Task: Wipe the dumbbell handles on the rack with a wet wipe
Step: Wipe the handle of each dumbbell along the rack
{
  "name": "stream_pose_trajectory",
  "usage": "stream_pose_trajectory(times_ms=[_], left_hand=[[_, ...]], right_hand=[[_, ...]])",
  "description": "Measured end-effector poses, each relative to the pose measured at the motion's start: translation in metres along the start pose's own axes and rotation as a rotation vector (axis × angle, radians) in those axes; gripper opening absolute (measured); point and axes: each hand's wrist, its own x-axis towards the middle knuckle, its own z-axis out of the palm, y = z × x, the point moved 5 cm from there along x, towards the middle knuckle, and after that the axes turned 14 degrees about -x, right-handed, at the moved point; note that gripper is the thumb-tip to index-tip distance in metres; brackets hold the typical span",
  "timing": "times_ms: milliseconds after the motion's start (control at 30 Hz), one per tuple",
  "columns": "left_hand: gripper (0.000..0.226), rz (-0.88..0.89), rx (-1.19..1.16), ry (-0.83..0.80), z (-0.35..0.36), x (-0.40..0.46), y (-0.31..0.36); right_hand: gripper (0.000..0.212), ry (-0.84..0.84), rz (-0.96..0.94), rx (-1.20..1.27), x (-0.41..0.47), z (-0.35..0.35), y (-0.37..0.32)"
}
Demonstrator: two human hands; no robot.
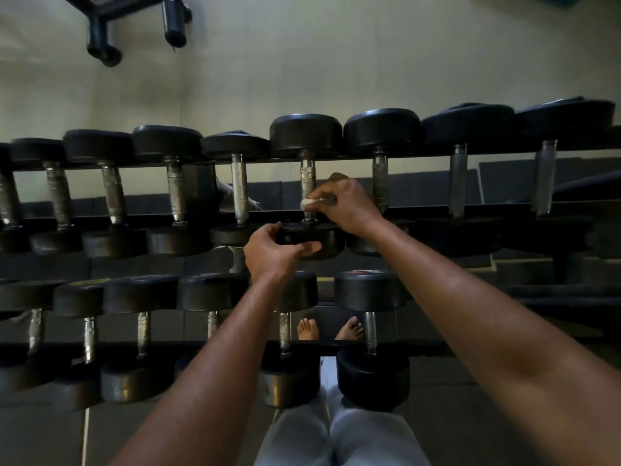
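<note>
Both bare forearms reach forward and up from the bottom of the view, over the lower tier of black round-headed dumbbells (372, 378) and toward the upper tier of the dark metal two-tier rack (470, 210). The left hand (274, 252) is nearer, its fingers and thumb curled round the near black rubber head (314, 238) of one dumbbell on the upper tier, thumb on top and fingers along the front face. Just beyond it the right hand (344, 205) bends down at the wrist and pinches a small white wet wipe (311, 204) against the lower part of that dumbbell's knurled silver steel handle (307, 183), close to where the handle meets the near head. The neighbouring handles stand close on either side, with narrow gaps between them, and the heads of the row almost touch. The front rail of the rack runs right under the right hand. Behind the far heads (305, 134) lies a pale wall (336, 62), well apart from the hands.
</note>
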Motion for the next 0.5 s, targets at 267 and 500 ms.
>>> stream_pose_trajectory(times_ms=[267,500], left_hand=[[0.086,0.048,-0.026,-0.038,-0.002,0.005,-0.007],[0.098,0.115,-0.029,0.023,-0.003,0.014,-0.020]], right_hand=[[0.027,0.050,-0.228,-0.404,-0.006,0.007,-0.012],[0.025,0.442,-0.238,-0.407,0.023,0.003,-0.026]])
